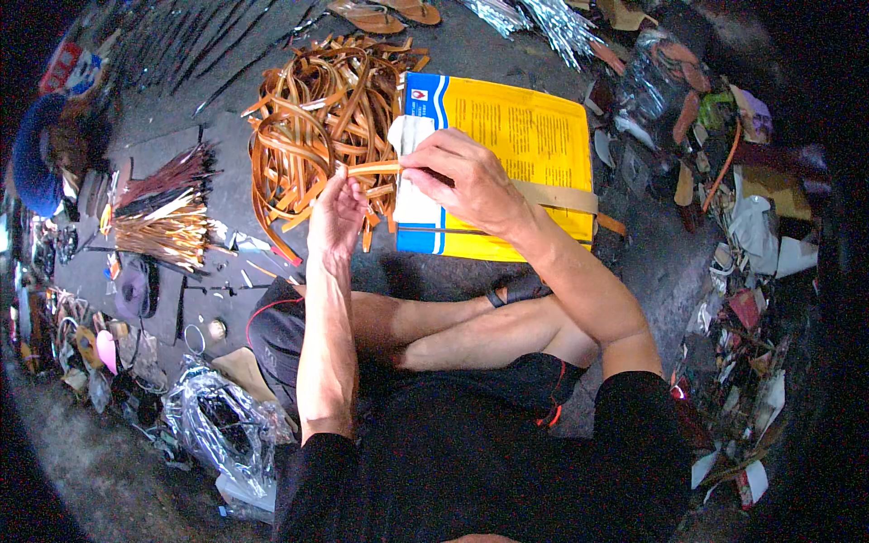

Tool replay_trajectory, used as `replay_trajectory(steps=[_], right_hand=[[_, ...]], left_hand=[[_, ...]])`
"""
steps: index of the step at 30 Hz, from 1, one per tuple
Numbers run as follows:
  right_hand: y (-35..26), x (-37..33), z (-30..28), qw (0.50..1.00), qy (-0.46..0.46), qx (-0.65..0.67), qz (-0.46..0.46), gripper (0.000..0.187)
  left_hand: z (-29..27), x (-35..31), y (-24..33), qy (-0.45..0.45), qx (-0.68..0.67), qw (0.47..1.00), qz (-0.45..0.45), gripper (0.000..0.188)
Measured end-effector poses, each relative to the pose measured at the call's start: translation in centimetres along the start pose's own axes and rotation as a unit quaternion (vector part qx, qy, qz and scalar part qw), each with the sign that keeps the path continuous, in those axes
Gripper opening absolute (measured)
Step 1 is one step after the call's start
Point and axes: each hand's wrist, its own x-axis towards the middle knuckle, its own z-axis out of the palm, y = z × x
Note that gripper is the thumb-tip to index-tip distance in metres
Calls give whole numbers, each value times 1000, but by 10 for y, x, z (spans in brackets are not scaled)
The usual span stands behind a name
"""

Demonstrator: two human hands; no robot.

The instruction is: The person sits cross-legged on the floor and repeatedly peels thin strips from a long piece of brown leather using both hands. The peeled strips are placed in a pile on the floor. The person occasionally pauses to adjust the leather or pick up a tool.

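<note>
My left hand [339, 217] pinches one end of a short tan leather-like strip [376, 168] between thumb and fingertips. My right hand [466, 176] grips the other end, so the strip runs level between both hands. Under the right hand lies a yellow, blue and white printed panel [520, 122], flat and roughly rectangular; whether it is a board or a flattened can I cannot tell. A pale band [557, 196] crosses its right part near my right wrist. Just beyond my left hand is a large tangled heap of brown and orange strips [317, 118].
Bundles of dark and orange-tan strips [163, 217] lie at the left. Clear plastic bags [226, 421] sit near my left knee, and scraps [751, 235] are piled along the right. Brown sandals [385, 14] and silvery strips [557, 27] lie at the far edge.
</note>
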Motion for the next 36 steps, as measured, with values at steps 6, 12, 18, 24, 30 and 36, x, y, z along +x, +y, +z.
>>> replay_trajectory(steps=[6, 12, 18, 24, 30, 36], right_hand=[[3, -3, 0, 1000, 13, 15, 19, 12], [2, -2, -4, 1000, -4, 12, 7, 14], [6, -6, -4, 1000, -6, 3, 1, 14], [5, -6, -5, 1000, 3, -19, -13, 14], [9, -3, 6, 999, 15, -29, -26, 11], [5, -1, 3, 999, 24, 21, 2, 11]], left_hand=[[68, -44, -29, -23, 53, 997, 45, 28], [56, -32, -28, -11, 181, 982, 53, 14], [32, -16, -18, 29, 189, 981, 44, 13], [16, -3, -7, 28, 199, 979, 38, 11], [31, -8, -9, 14, -22, 999, -22, 34], [69, -40, -30, 5, 226, 972, 66, 15]])
